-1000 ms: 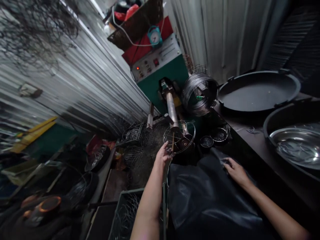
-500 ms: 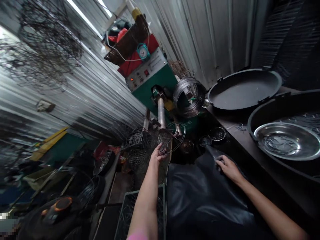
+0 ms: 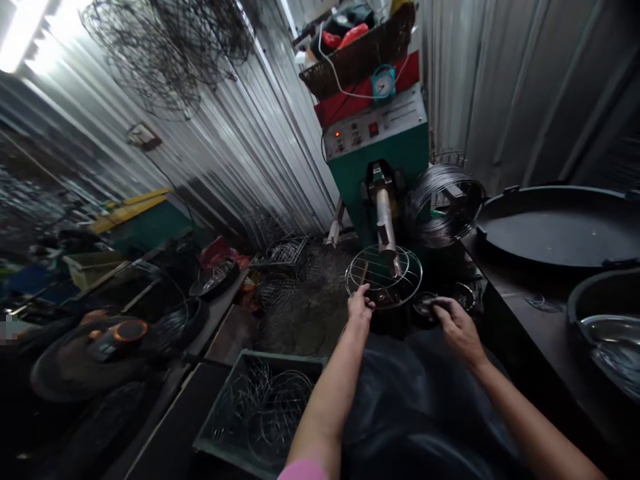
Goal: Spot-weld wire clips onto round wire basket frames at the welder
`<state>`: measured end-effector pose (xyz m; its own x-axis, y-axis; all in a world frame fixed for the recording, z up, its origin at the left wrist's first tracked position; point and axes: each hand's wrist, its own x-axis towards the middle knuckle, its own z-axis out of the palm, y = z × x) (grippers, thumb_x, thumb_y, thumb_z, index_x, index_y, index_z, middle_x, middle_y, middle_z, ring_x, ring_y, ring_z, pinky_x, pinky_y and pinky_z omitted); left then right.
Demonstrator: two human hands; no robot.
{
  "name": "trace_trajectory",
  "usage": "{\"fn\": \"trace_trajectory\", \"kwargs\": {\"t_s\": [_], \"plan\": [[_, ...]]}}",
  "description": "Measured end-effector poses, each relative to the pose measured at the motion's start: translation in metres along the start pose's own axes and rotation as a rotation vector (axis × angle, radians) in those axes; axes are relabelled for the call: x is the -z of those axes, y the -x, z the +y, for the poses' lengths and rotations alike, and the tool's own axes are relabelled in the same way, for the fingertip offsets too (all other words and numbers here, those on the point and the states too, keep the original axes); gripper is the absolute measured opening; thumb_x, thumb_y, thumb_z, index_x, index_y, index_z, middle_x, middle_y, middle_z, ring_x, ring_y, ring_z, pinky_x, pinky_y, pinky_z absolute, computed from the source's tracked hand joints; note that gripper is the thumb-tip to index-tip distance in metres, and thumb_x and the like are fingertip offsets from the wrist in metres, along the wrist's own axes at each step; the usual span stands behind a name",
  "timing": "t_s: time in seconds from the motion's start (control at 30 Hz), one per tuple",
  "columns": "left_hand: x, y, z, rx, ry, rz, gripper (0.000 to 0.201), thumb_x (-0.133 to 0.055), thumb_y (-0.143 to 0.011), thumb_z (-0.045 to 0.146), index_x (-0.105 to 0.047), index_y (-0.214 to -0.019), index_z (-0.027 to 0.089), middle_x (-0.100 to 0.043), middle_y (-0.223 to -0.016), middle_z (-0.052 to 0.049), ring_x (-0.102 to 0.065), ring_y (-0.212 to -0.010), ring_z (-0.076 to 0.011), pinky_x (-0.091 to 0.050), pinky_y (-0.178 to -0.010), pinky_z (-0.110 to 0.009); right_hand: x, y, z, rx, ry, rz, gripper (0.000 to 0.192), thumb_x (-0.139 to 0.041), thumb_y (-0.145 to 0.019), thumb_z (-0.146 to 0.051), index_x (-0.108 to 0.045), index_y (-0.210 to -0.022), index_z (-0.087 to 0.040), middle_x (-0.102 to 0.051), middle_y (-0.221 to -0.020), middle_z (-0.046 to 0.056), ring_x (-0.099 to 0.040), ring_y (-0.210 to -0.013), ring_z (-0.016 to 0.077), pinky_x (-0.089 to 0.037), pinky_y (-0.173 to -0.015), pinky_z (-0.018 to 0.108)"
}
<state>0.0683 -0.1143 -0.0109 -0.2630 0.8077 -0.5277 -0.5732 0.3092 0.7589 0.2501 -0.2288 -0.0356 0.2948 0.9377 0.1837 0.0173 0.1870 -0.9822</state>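
My left hand (image 3: 361, 305) is closed on the near edge of a round wire rack (image 3: 410, 299), which it holds level below the metal arm (image 3: 386, 217) of a green machine (image 3: 350, 177). The arm's lower tip (image 3: 396, 267) meets the rack's wires or hangs just over them; I cannot tell which. My right hand (image 3: 457, 328) is closed, its fingertips pinched together beside a small round dish (image 3: 424, 303). What they hold, if anything, is too dark to make out. Black sheet-like material (image 3: 400, 393) covers my lap below both hands.
A green crate (image 3: 215, 437) of wire pieces stands at lower left. A wire coil (image 3: 445, 207) hangs right of the machine. Large black pans (image 3: 550, 223) rest on the right-hand table (image 3: 520, 333). Wire racks (image 3: 280, 293) lie on the floor.
My view has turned left, showing more of the crate. The rack has come level under the machine's arm. My right hand has left the black material and moved near the small dish.
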Motion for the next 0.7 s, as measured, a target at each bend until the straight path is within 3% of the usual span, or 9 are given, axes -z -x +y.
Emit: {"fn": "trace_trajectory", "kwargs": {"t_s": [0.1, 0.17, 0.27, 0.57, 0.7], "plan": [[-0.003, 0.005, -0.007, -0.033, 0.064, -0.027, 0.041, -0.078, -0.052, 0.02, -0.043, -0.072, 0.018, -0.033, -0.05, 0.011, -0.031, -0.037, -0.0019, -0.022, -0.034, -0.014, -0.039, -0.026, -0.013, 0.078, 0.118, -0.093, 0.033, -0.052, -0.08, -0.05, -0.06, -0.09, -0.02, -0.067, -0.08, 0.006, -0.061, -0.066, 0.0191, -0.051, -0.062, 0.032], [-0.004, 0.007, -0.007, -0.086, 0.092, -0.036, 0.045, -0.077, -0.052, 0.017, -0.041, -0.079, 0.019, -0.037, -0.054, 0.01, -0.032, -0.039, -0.0023, -0.022, -0.034, -0.014, -0.051, -0.037, -0.009, 0.084, 0.236, -0.13, 0.033, -0.052, -0.078, -0.05, -0.061, -0.086, -0.02, -0.064, -0.069, 0.004, -0.058, -0.059, 0.0185, -0.049, -0.057, 0.031], [-0.004, 0.009, -0.005, -0.148, 0.113, -0.061, 0.051, -0.076, -0.052, 0.015, -0.038, -0.087, 0.021, -0.043, -0.06, 0.009, -0.037, -0.041, -0.003, -0.023, -0.035, -0.013, -0.052, -0.043, -0.001, 0.064, 0.326, -0.15, 0.032, -0.049, -0.078, -0.049, -0.062, -0.085, -0.02, -0.059, -0.06, 0.001, -0.057, -0.056, 0.0186, -0.047, -0.054, 0.03], [-0.005, 0.007, -0.004, -0.139, 0.115, -0.054, 0.057, -0.077, -0.053, 0.016, -0.037, -0.093, 0.022, -0.044, -0.069, 0.007, -0.041, -0.046, -0.0027, -0.024, -0.035, -0.012, -0.052, -0.051, -0.01, -0.025, 0.312, -0.13, 0.034, -0.049, -0.078, -0.05, -0.06, -0.088, -0.019, -0.06, -0.058, 0.002, -0.057, -0.053, 0.0194, -0.046, -0.053, 0.031], [-0.006, 0.005, -0.001, -0.132, 0.089, -0.054, 0.059, -0.079, -0.052, 0.019, -0.037, -0.093, 0.022, -0.045, -0.069, 0.007, -0.044, -0.047, -0.0032, -0.024, -0.036, -0.012, -0.054, -0.051, -0.009, -0.02, 0.279, -0.118, 0.031, -0.049, -0.078, -0.046, -0.059, -0.087, -0.019, -0.063, -0.067, 0.004, -0.059, -0.057, 0.0191, -0.048, -0.058, 0.032]]}}
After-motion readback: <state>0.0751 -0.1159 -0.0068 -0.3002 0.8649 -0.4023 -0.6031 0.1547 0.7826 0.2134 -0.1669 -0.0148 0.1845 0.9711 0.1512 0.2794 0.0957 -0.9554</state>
